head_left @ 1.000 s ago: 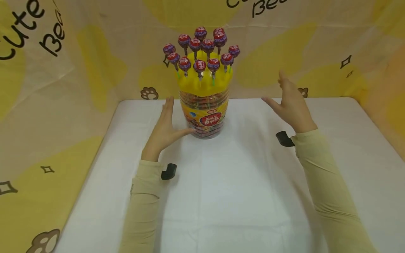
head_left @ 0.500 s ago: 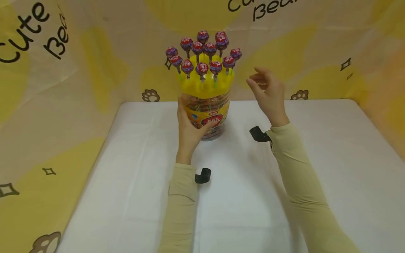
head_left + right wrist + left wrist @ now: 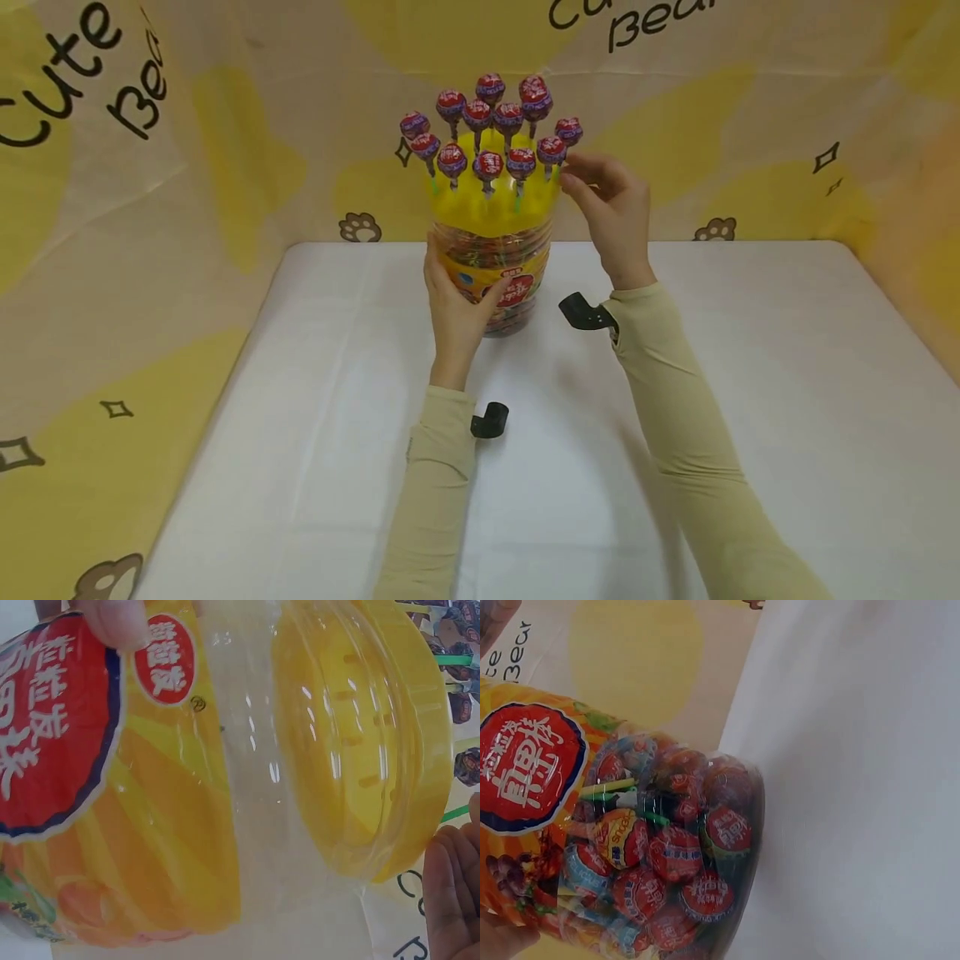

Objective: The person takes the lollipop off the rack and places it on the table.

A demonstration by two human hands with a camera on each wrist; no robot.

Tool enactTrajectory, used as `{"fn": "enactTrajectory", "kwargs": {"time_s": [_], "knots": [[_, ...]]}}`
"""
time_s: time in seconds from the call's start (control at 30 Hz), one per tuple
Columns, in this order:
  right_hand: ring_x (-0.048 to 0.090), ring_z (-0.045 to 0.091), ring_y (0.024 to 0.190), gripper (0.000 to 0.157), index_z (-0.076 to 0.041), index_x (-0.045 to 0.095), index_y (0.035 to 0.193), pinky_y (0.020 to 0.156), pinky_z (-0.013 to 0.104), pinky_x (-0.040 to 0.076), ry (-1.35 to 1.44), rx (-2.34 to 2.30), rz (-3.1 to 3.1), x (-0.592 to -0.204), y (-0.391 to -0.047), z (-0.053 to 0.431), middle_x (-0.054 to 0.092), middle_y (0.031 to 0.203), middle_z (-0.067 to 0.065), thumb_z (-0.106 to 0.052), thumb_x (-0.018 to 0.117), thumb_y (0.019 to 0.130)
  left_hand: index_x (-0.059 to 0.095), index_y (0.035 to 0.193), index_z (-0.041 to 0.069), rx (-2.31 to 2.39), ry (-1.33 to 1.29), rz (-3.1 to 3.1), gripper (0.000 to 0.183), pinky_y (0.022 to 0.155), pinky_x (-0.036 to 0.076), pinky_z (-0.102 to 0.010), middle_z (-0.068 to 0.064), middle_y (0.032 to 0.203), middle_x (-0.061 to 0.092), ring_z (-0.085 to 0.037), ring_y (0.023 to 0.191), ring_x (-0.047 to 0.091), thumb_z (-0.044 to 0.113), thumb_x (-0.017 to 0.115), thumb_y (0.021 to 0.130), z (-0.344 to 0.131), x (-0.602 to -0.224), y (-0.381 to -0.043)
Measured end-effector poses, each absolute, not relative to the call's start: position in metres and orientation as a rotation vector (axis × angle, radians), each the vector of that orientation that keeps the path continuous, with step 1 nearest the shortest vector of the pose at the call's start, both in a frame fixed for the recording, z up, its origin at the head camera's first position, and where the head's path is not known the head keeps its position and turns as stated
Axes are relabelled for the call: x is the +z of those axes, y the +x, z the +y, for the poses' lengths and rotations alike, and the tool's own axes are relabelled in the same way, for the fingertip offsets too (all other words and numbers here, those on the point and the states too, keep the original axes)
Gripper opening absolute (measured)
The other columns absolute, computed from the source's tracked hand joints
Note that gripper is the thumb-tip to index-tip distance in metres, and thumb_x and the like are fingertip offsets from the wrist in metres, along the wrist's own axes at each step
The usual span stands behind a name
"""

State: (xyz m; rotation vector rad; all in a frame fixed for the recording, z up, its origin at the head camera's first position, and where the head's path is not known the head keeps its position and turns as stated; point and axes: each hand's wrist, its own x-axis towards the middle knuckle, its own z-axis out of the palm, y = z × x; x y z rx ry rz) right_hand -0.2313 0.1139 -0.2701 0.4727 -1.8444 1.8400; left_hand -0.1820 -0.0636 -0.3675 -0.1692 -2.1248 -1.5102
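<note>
In the head view, a clear plastic candy jar (image 3: 495, 250) stands upright at the back of the table, its yellow lid (image 3: 487, 204) stuck with several wrapped lollipops (image 3: 488, 165). My left hand (image 3: 456, 312) grips the jar's lower left side, thumb across the label; its other fingers are partly hidden behind. Beside the lid's right edge, my right hand (image 3: 618, 208) has thumb and forefinger closed at the stick of the rightmost lollipop (image 3: 568, 131). The right wrist view shows a green stick (image 3: 455, 814) running to these fingertips. More lollipops (image 3: 667, 855) fill the jar's bottom in the left wrist view.
A white cloth covers the table (image 3: 540, 467). Close behind the jar hangs a yellow patterned backdrop (image 3: 660, 108), which also rises on both sides. Black wrist cameras (image 3: 491, 420) stick out from the sleeves.
My left hand has moved right and taken hold of the jar. My right hand has come left from open air, its fingers closing at the lollipop by the lid's right edge.
</note>
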Motion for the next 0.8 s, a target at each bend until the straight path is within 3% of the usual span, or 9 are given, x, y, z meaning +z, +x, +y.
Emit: {"fn": "enactTrajectory", "kwargs": {"time_s": [0.8], "knots": [[0.060,0.024,0.078,0.006,0.001,0.072,0.088,0.081,0.027,0.053,0.437,2.066,-1.715,-0.267,-0.237,0.103,0.067,0.087,0.010,0.002,0.070,0.082,0.013,0.150,0.006,-1.571,-0.180,-2.176,0.099,0.111,0.027,-0.034,-0.010,0.151,0.024,-0.018,0.137,0.028,0.024,0.078,0.078,-0.086,-0.366,-0.188]]}}
